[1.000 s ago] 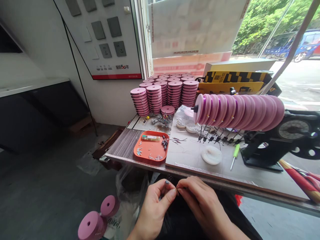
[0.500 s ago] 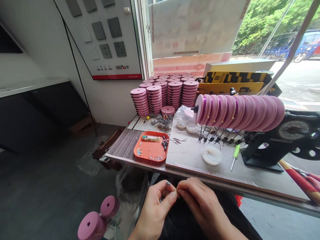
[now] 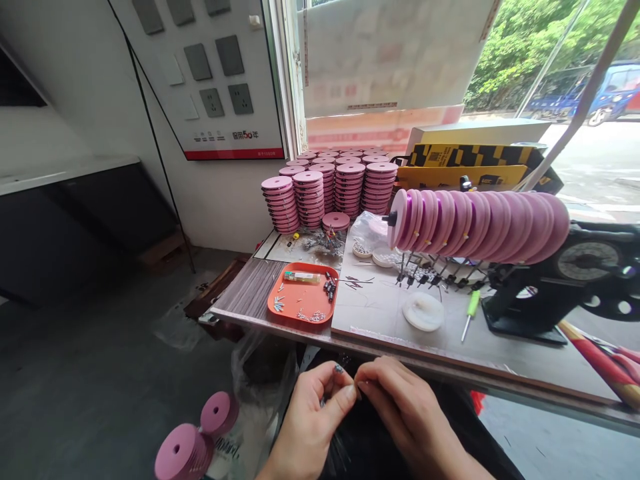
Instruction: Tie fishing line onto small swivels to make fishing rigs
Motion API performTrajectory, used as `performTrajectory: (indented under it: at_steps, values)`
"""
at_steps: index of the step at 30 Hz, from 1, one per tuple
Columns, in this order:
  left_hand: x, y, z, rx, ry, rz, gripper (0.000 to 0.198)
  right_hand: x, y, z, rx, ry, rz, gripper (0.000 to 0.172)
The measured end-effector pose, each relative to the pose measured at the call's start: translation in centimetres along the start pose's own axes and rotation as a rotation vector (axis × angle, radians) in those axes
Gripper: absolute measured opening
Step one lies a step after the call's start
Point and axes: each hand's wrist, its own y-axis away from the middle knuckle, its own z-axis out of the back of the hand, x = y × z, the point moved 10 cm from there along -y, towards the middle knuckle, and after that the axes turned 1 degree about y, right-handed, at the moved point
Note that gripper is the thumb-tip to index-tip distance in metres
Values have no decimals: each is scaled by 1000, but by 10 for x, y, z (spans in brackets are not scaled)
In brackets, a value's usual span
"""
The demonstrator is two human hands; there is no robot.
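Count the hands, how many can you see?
2. The left hand is at the bottom middle; the right hand is beside it, fingers meeting below the table edge. No other hands show.

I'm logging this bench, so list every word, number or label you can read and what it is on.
"50年", after two characters too blurred to be sure of: on the wall board, above its red strip.
Small print on that red strip: too small to read.
Labels on the yellow and black boxes: too small.
Dial of the black machine: marks blurred.
Paper in the window: print faded, unreadable.
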Motion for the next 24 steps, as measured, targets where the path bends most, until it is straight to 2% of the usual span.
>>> performTrajectory:
  at_steps: [6,14,19,24]
  values:
    - [3,0,-3,27,10,29,23,-1,1,-3,47,5,1,20]
    - [5,-1,-2,17,69,46,29,4,0,2,6,41,52,21]
    - [9,-4,-1,-7,130,77,31,-9,8,-1,-16,-21,-43,9]
    - [16,-6,3,-46,180,102,31,-18,12,-1,-15,-45,-115,7]
